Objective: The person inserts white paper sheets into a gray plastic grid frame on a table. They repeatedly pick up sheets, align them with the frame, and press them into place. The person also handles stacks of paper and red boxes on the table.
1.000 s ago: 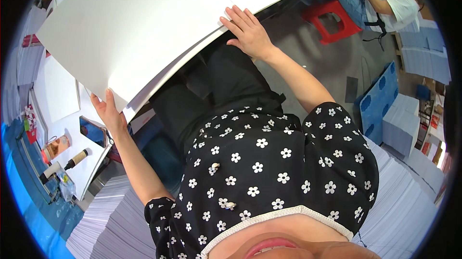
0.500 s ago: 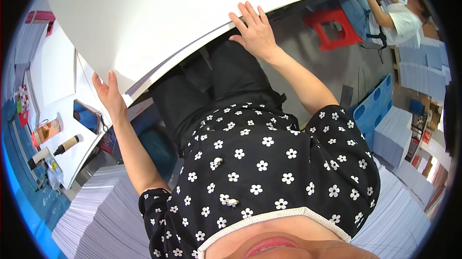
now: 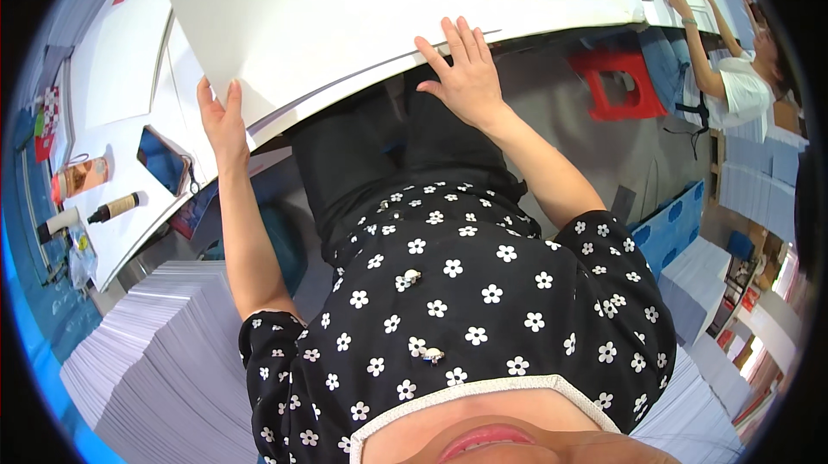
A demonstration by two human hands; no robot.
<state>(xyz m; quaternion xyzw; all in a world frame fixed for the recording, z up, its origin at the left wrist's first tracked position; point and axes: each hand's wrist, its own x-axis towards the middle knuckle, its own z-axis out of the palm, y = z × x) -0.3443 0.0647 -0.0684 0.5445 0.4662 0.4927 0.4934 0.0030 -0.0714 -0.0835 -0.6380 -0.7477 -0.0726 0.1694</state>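
A large white sheet (image 3: pixel 285 24) spreads over the worktable in front of me, its near edge hanging slightly past the table. My left hand (image 3: pixel 224 123) is closed on the sheet's left edge close to the near corner, thumb on one side and fingers on the other. To the right, my right hand (image 3: pixel 467 80) lies with fingers spread on the sheet near its front edge, pressing flat and gripping nothing. A thin dark gap shows under the sheet between the hands.
Left on the table are a dark bottle (image 3: pixel 114 207), an orange-lidded jar (image 3: pixel 82 178) and a blue-lined open box (image 3: pixel 162 160). Paper stacks (image 3: pixel 164 352) rise beside me. A red stool (image 3: pixel 617 84) stands right, near a co-worker (image 3: pixel 742 89) at the same table.
The view has shifted a little. My left hand and the sheet's left edge have moved slightly right relative to the things on the left. My right hand stays spread at the front edge.
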